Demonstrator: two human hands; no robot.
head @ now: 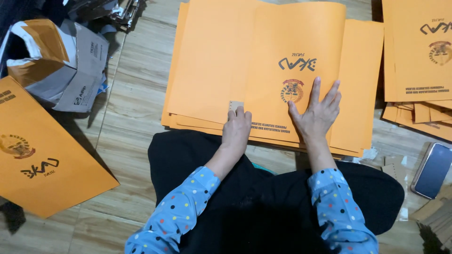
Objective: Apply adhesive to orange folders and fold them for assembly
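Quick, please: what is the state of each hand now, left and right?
Left hand: fingers curled, pinching a small brown paper strip at the orange folder.
Right hand: open, flat on the folder.

A torn cardboard box (pixel 61 61), white, grey and brown, sits at the upper left on the floor. A phone (pixel 432 170) lies at the right edge, its dark rectangular screen unlit, near a stack of orange folders (pixel 416 51)
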